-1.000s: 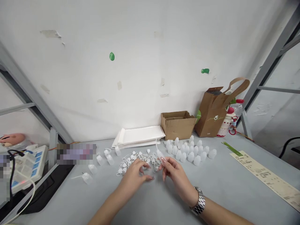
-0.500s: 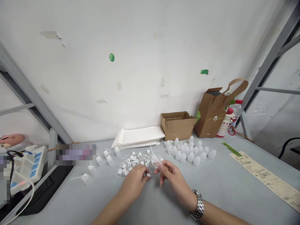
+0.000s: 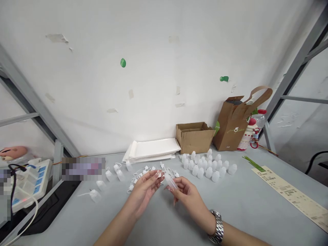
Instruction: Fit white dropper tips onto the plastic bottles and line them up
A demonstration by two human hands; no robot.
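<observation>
My right hand grips a small translucent plastic bottle, tilted with its top toward my left hand. Between the thumb and fingers of my left hand is a small white cap, partly hidden by the fingertips. The two hands are close together, the cap beside the top of the bottle. Behind them lies a pile of white caps with looped straps, partly covered by my left hand. Several capped bottles stand or lie to the left. To the right, a group of uncapped bottles stands upright.
At the back are a stack of white sheets, an open cardboard box and a brown paper bag. A power strip with cables is at far left. A long printed strip lies on the right.
My left hand has lifted from the table by the pile and turned, bringing the cap up next to the bottle. My right hand stays nearly in place with the bottle.
</observation>
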